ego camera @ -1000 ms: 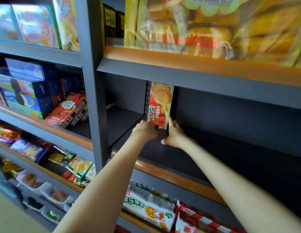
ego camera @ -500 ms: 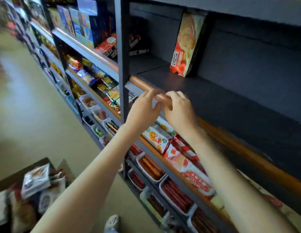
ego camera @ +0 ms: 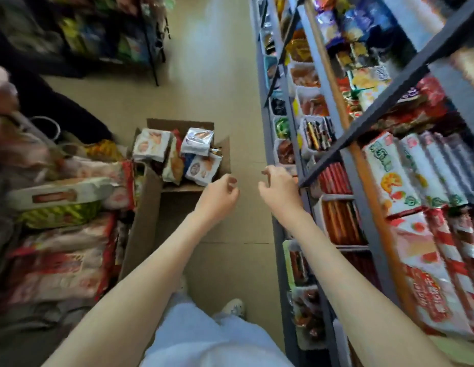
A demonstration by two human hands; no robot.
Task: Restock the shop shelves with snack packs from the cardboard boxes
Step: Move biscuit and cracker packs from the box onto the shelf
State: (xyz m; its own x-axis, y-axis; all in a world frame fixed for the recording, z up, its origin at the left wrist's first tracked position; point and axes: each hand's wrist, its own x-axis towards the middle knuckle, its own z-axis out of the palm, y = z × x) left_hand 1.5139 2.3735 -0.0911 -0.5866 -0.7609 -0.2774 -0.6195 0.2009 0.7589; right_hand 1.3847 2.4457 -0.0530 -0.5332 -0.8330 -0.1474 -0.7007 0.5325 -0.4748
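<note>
Looking down the aisle, where are the hands?

Both are out in front over the floor [ego camera: 243, 115], near each other but apart. The left hand [ego camera: 217, 198] hangs by the near corner of the small cardboard box [ego camera: 177, 125]. The right hand [ego camera: 279, 190] is close to the front of the shelves [ego camera: 358, 197], and I cannot tell whether it touches them.

Are they carrying anything?

No. The fingers of both hands are loosely curled and neither holds anything.

And the snack packs?

A jumble of them stands in the small box: a silver pack [ego camera: 197, 141], a white pack [ego camera: 149, 147], and others tilted between. To its left a bigger box [ego camera: 143, 221] holds long red-and-white packs [ego camera: 58, 197], blurred.

What about the shelves themselves?

They run down the right side and are filled. There are long packs on the upper tiers and white bins [ego camera: 311, 102] of small items lower down. The labels are too smeared to read.

Anything else?

Pale trousers [ego camera: 204, 335] and one light shoe [ego camera: 234, 307] show at the bottom edge.
</note>
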